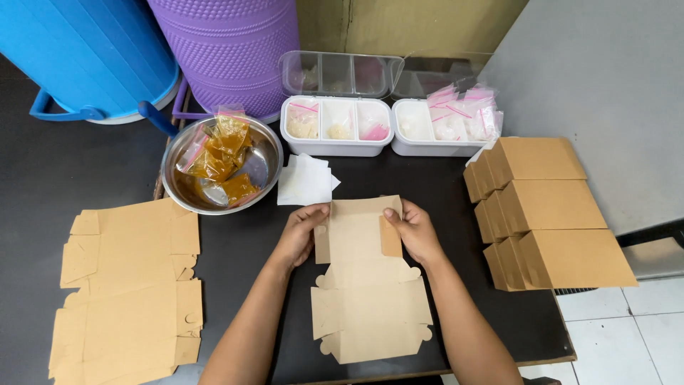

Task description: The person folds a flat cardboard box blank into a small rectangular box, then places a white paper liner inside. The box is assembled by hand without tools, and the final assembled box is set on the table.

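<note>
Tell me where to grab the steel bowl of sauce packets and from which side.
Grip the steel bowl by its bare near-left rim, coming from the front-left. The sauce packets pile toward the back, some overhanging the far rim, and the white papers lie close on its right.

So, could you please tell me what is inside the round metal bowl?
The metal bowl holds several small clear bags of orange-brown sauce with pink seal strips, piled toward its back. Bare metal shows in front; whatever lies beneath the pile is covered.
</note>
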